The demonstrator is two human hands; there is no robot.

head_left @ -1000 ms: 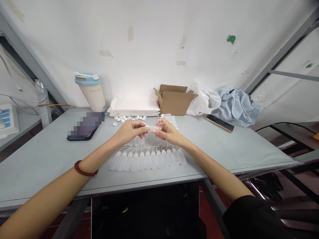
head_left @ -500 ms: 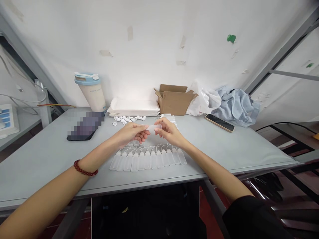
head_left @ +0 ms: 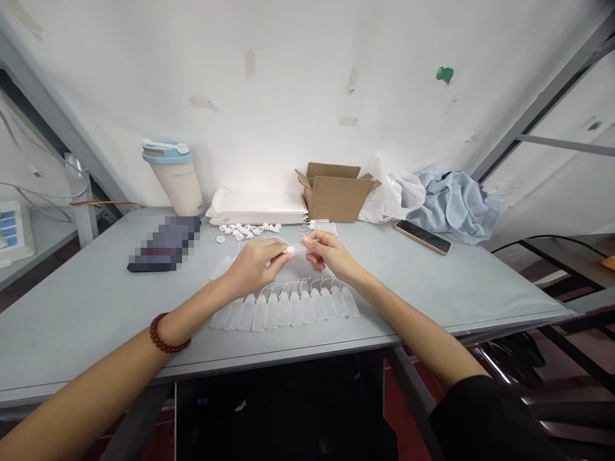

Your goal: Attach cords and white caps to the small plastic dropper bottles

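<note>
Between my two hands, over the middle of the grey table [head_left: 408, 288], is a small translucent tube [head_left: 298, 248]. My left hand [head_left: 263, 261] pinches its left end, where something white shows at the fingertips. My right hand [head_left: 325, 251] is closed on its right end. Below the hands lies a row of several translucent bottles [head_left: 284, 310] with thin white tubes at their tops. Behind my left hand, small white caps [head_left: 250, 229] lie in a loose pile. Another translucent piece [head_left: 220, 267] rests left of my left hand, partly hidden.
A stack of white trays [head_left: 257, 206], an open cardboard box [head_left: 337, 195], a plastic bag [head_left: 391, 195] and a light blue cloth [head_left: 461, 205] line the wall. A cup [head_left: 177, 182] stands at the left. Two phones lie at the left [head_left: 166, 244] and right [head_left: 423, 237].
My left hand has turned knuckles up and its fingers have closed around the tube's left end, where white now shows. A translucent piece has come into view left of it.
</note>
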